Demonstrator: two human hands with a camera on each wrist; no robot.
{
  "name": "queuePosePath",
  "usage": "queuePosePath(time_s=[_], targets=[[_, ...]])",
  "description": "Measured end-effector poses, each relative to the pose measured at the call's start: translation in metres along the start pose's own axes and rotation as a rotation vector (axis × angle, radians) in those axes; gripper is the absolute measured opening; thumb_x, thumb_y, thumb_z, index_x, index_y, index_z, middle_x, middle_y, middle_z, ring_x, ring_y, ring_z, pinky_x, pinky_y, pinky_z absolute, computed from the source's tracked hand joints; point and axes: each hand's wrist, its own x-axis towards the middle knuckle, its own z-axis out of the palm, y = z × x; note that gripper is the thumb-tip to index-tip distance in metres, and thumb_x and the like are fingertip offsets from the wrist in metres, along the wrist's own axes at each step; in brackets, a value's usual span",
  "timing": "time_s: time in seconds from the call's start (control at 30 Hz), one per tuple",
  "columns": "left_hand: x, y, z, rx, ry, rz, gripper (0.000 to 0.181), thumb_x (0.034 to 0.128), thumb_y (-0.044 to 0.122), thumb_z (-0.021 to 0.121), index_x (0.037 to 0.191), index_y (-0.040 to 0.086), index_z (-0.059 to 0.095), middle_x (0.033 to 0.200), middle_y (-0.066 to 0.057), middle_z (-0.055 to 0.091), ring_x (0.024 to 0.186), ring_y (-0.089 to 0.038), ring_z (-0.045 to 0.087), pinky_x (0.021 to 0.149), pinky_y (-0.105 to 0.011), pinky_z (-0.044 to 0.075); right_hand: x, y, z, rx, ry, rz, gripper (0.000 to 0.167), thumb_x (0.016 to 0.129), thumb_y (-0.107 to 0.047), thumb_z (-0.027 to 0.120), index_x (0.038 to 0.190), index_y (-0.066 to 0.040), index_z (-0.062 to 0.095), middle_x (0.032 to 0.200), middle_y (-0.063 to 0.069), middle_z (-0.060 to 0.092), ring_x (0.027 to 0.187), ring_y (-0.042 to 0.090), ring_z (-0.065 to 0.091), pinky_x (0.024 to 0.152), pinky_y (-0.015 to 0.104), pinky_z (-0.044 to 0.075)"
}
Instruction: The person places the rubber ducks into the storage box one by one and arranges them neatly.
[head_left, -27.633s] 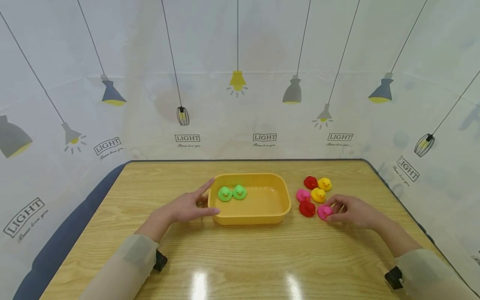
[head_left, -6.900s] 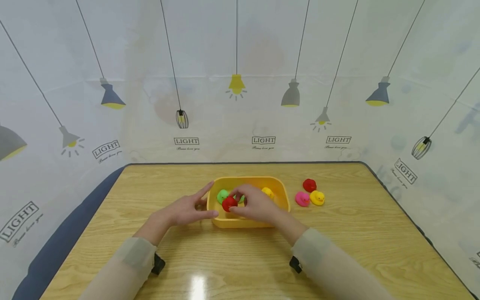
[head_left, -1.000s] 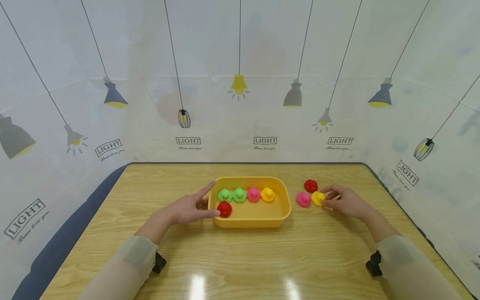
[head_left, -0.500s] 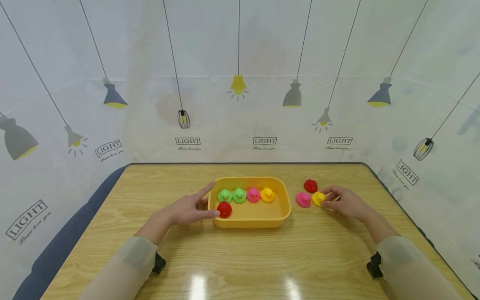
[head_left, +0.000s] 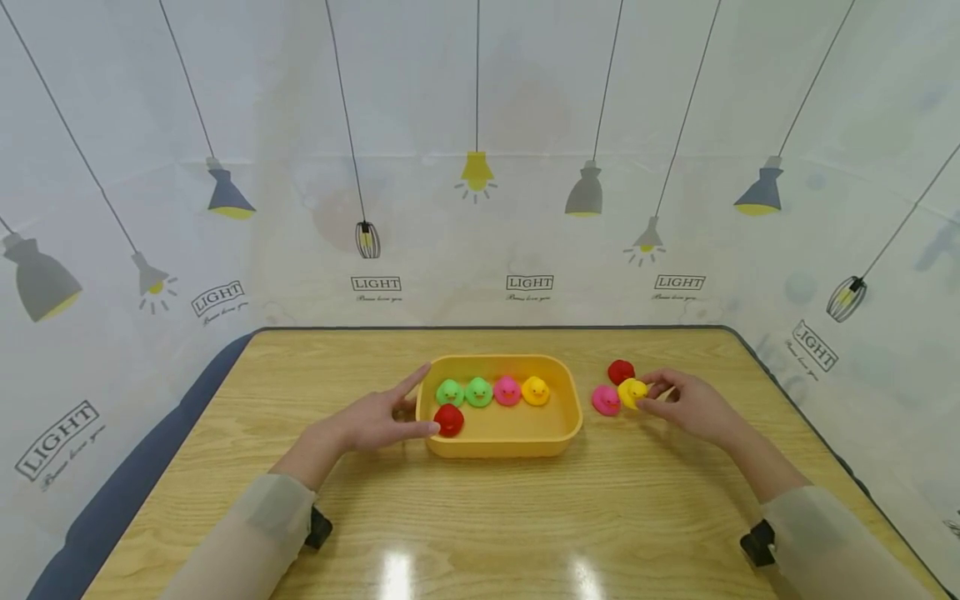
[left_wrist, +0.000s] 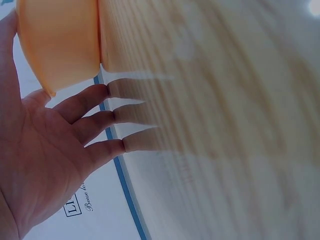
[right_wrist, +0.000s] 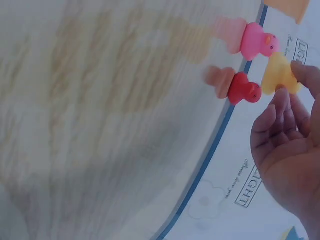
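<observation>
Between thumb and fingertips, my right hand (head_left: pixel 693 406) pinches a yellow rubber duck (head_left: pixel 632 393). In the right wrist view the yellow duck (right_wrist: pixel 279 75) is raised off the table. Close by on the table are a pink duck (head_left: pixel 606 401) and a red duck (head_left: pixel 621 372). My left hand (head_left: pixel 378 417) rests against the left end of a yellow plastic basin (head_left: pixel 498 447), fingers extended, thumb over the near rim. Inside, two green ducks (head_left: pixel 478 392), a pink duck (head_left: pixel 507 391) and a yellow duck (head_left: pixel 536 390) form a row. Below its left end sits a red duck (head_left: pixel 449 420).
The wooden table (head_left: pixel 495 525) has a dark edge along its back and sides. Behind it hangs a pale curtain (head_left: pixel 420 100) printed with lamps. A black wrist device (head_left: pixel 318 527) is strapped under the left sleeve, another device (head_left: pixel 759 543) under the right.
Over the last second the right hand has lifted the yellow duck slightly, up and left. Since the oldest frame, pink, yellow and red ducks have moved into the basin. The left hand stays put.
</observation>
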Motion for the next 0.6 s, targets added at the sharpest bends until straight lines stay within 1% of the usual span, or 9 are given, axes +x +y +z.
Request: queuePosePath(time_s=[0.27,0.37,0.47,0.6], targets=[[-0.001,0.001,-0.001,0.000,-0.001,0.008,0.108,0.0936,0.082,0.065,0.175,0.051,0.003,0.164,-0.019,0.057,0.155,-0.050,0.047,0.127,-0.073,0.035,-0.004,-0.019,0.001,-0.039,0.056,-0.018,0.048,0.102,-0.036,0.080,0.137,-0.005,0.068,0.112,0.008,0.073,0.082,0.019,0.056,0.062,0.026,0.048],[0.000,0.001,-0.001,-0.004,-0.003,0.007,0.107,0.0938,0.082,0.065,0.175,0.051,0.003,0.165,-0.019,0.056,0.156,-0.050,0.047,0.127,-0.073,0.034,-0.004,-0.028,0.001,-0.041,0.066,-0.040,0.047,0.102,-0.037,0.081,0.136,-0.007,0.070,0.112,0.008,0.073,0.083,0.019,0.057,0.062,0.025,0.048],[0.000,0.000,-0.001,-0.007,-0.001,0.004,0.107,0.0937,0.082,0.066,0.175,0.051,0.003,0.165,-0.019,0.056,0.156,-0.050,0.047,0.127,-0.073,0.034,-0.003,-0.037,0.003,-0.031,0.065,-0.073,0.044,0.101,-0.036,0.082,0.134,-0.008,0.071,0.111,0.007,0.073,0.081,0.019,0.058,0.062,0.025,0.049],[0.002,-0.001,0.000,-0.008,0.000,-0.001,0.107,0.0935,0.082,0.066,0.174,0.053,0.003,0.166,-0.018,0.055,0.156,-0.050,0.046,0.127,-0.074,0.035,0.000,-0.048,0.009,-0.008,0.044,-0.112,0.042,0.101,-0.033,0.082,0.134,-0.008,0.072,0.110,0.007,0.073,0.080,0.018,0.058,0.062,0.025,0.050]])
